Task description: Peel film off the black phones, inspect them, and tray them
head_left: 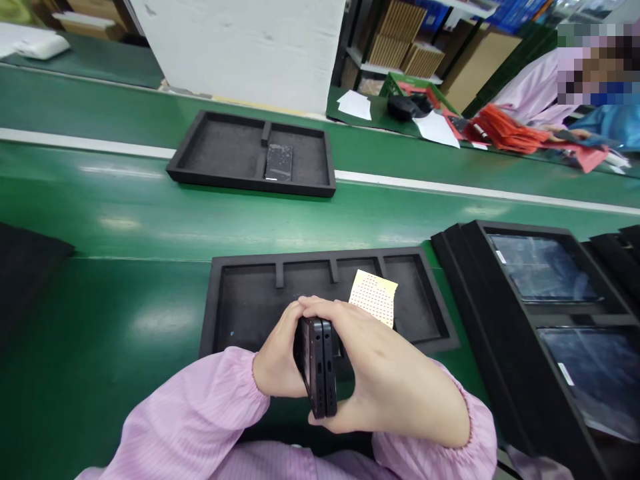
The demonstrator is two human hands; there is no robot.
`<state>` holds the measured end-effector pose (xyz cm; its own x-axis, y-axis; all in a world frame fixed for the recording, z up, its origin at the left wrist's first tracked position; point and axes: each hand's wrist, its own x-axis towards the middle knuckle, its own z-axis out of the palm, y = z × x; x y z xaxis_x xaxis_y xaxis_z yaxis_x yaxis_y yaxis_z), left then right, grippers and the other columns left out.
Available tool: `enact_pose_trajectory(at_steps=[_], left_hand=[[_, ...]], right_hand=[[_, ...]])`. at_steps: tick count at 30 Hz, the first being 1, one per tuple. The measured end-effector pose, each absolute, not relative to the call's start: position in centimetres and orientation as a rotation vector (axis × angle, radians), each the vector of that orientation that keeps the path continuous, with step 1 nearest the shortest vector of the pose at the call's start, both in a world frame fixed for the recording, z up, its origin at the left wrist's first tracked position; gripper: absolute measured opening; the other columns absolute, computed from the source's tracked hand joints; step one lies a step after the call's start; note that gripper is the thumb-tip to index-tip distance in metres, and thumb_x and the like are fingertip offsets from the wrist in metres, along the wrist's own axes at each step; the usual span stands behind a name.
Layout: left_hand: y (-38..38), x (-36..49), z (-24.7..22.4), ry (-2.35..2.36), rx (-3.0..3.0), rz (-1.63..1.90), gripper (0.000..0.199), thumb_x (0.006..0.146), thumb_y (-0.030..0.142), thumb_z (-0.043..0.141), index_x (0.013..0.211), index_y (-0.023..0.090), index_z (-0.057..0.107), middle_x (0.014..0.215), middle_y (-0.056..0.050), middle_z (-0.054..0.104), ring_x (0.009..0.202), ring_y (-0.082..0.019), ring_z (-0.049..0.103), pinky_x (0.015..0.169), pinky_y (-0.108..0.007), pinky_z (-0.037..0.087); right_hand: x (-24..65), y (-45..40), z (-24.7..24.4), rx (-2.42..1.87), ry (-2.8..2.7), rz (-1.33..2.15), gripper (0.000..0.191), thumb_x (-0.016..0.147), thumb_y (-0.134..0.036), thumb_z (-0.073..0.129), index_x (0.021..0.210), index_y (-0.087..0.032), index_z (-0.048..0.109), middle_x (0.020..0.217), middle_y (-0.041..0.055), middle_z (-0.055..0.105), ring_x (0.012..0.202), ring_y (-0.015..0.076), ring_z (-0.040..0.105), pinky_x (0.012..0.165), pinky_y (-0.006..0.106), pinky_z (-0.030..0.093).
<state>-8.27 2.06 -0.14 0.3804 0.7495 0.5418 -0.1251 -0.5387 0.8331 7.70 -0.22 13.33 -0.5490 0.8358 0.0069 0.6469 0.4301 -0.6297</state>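
Two dark phones (321,373) stand on edge face to face, their port ends turned toward me. My left hand (281,353) grips them from the left, fingers over the far top edge. From the right, my right hand (380,360) clasps the same pair, thumb under the near end and fingers across the top. Beneath and beyond them lies a black foam tray (250,303) with divider stubs along its far side. A sheet of small printed stickers (373,297) shows above my right hand; its lower part is hidden by that hand.
Farther off, another black tray (220,143) holds one dark phone (279,163). Stacked black trays at right carry film-covered tablets (545,267). A dark block (30,273) sits at left. Across the green bench (125,220), a co-worker in pink handles red pouches (510,130).
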Motion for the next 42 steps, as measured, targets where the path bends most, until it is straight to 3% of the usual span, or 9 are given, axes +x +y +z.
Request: enact_pose_trajectory(at_steps=[10,18,22,27,31,34,37,40,42], left_hand=[[2.0,-8.3,-0.1,0.553,1.778,1.280,0.094,0.063,0.035,0.083,0.145,0.027,0.038,0.128,-0.011,0.057,0.116,-0.038,0.061,0.103,-0.057,0.048],[2.1,-8.5,-0.2,0.541,1.884,1.342,0.096,0.066,0.039,0.083,0.148,0.026,0.035,0.123,-0.010,0.059,0.109,-0.035,0.064,0.096,-0.048,0.053],[2.2,-8.5,0.1,0.533,1.981,1.425,0.087,0.068,0.039,0.082,0.142,0.018,0.041,0.114,-0.012,0.061,0.103,-0.032,0.064,0.093,-0.047,0.055],[2.3,-8.6,0.7,0.479,2.168,1.539,0.068,0.076,0.032,0.074,0.134,0.015,0.044,0.110,-0.014,0.065,0.102,-0.028,0.065,0.090,-0.048,0.056],[2.6,-9.6,1.6,0.630,2.409,1.534,0.046,0.086,0.030,0.067,0.126,0.016,0.050,0.110,-0.014,0.069,0.114,-0.027,0.063,0.103,-0.047,0.050],[3.0,-10.5,2.3,0.616,2.739,1.555,0.022,0.092,0.020,0.060,0.113,0.021,0.058,0.105,-0.006,0.073,0.116,-0.020,0.061,0.120,-0.038,0.034],[3.3,-10.9,2.5,0.481,2.963,1.599,0.018,0.094,0.014,0.056,0.104,0.029,0.060,0.107,0.004,0.072,0.116,-0.014,0.059,0.128,-0.035,0.015],[3.2,-10.7,1.9,0.451,2.944,1.602,0.018,0.095,0.019,0.057,0.106,0.033,0.059,0.126,0.005,0.067,0.138,-0.014,0.046,0.129,-0.039,0.012],[3.1,-10.5,1.4,0.592,2.786,1.570,0.035,0.090,0.016,0.061,0.120,0.034,0.057,0.146,0.001,0.055,0.150,-0.018,0.031,0.128,-0.045,0.014]], right_hand=[[7.6,-0.6,13.5,-1.256,-2.383,0.738,0.105,0.057,-0.034,0.092,0.141,-0.018,0.032,0.147,0.0179,0.055,0.133,0.0306,0.057,0.108,0.047,0.051],[6.8,-1.7,13.7,-1.260,-2.381,0.724,0.080,0.070,-0.020,0.076,0.139,-0.018,0.036,0.144,0.0164,0.057,0.130,0.0304,0.058,0.107,0.046,0.051],[7.4,-1.6,14.6,-1.203,-2.345,0.833,0.077,0.071,-0.015,0.076,0.139,-0.020,0.040,0.142,0.0145,0.058,0.134,0.0299,0.055,0.110,0.044,0.048],[11.2,-0.1,14.8,-1.002,-2.162,1.325,0.104,0.066,-0.042,0.091,0.151,-0.026,0.035,0.153,0.0116,0.049,0.140,0.0298,0.050,0.116,0.041,0.042],[12.6,-0.5,11.6,-1.315,-1.616,1.593,0.093,0.082,-0.070,0.067,0.157,-0.032,0.026,0.161,0.0142,0.037,0.150,0.0321,0.035,0.118,0.054,0.034],[11.5,-2.0,8.6,-1.233,-1.252,1.940,0.089,0.088,-0.077,0.050,0.158,-0.031,0.022,0.155,0.0192,0.040,0.140,0.0328,0.048,0.109,0.056,0.042],[9.3,-3.7,7.1,-1.055,-1.089,2.137,0.095,0.080,-0.067,0.070,0.156,-0.029,0.026,0.130,0.0141,0.058,0.113,0.0264,0.063,0.091,0.046,0.054],[7.3,-4.9,7.2,-1.050,-1.043,2.079,0.094,0.074,-0.043,0.084,0.151,-0.028,0.032,0.102,0.0030,0.062,0.088,0.0168,0.063,0.075,0.032,0.053],[6.7,-5.1,7.5,-1.058,-0.995,1.985,0.088,0.072,-0.033,0.083,0.147,-0.027,0.036,0.100,0.0015,0.061,0.082,0.0142,0.061,0.069,0.028,0.050]])
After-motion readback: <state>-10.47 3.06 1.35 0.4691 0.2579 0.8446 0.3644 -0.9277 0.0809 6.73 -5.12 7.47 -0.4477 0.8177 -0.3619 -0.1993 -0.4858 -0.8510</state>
